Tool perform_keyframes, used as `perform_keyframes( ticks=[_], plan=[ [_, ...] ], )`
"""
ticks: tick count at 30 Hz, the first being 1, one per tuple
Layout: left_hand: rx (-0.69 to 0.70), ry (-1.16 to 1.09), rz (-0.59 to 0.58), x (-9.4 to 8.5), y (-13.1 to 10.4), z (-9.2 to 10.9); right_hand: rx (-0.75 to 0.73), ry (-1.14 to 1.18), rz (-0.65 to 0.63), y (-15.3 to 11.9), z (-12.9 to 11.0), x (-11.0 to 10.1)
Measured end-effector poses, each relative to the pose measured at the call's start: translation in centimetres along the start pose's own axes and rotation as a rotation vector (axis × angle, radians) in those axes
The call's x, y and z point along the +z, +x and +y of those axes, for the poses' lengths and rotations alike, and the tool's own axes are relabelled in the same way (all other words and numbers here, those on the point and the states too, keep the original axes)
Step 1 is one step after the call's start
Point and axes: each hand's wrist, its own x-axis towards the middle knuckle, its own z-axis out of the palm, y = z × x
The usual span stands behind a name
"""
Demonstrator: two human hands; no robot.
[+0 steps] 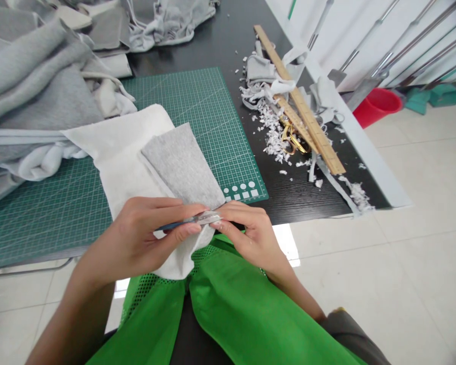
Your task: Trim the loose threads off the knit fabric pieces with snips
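My left hand (152, 233) is closed around a slim tool (175, 223) with a dark blue shaft and a silvery, partly clear end; its exact kind is hard to make out. Opposite it, my right hand (247, 228) pinches the edge of a cloth piece right at the tool's end. The cloth piece (188, 167) has a grey knit patch lying over a white fleecy layer (137, 147). Its lower part hangs past the table edge toward my lap, and my fingers hide the spot where tool and cloth meet.
A green cutting mat (190, 91) lies on the black table (190, 43). Grey fabric (41, 76) is heaped at left. Rightward are a wooden ruler (300, 101), gold-handled scissors (294, 142) and white scraps (269, 119). A red bucket (378, 106) stands on the floor.
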Motion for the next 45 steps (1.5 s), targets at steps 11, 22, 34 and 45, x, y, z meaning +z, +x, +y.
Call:
perform_keyframes(
  ticks=[11, 22, 34, 45],
  plan=[
    [0.066, -0.052, -0.023, -0.1, 0.5, -1.1, -0.002, -0.012, -0.087, 0.1, 0.1, -0.5],
    [0.06, -0.104, -0.002, 0.3, 0.4, -2.0, -0.008, -0.039, -0.153, 0.5, 0.0, -0.9],
    [0.028, -0.134, 0.032, 1.0, 0.6, -1.6, -0.018, -0.074, -0.145, 0.4, 0.0, -0.8],
    [0.023, -0.125, 0.001, 0.4, 0.3, -1.3, -0.014, -0.05, -0.129, 0.5, -0.1, -0.8]
  ],
)
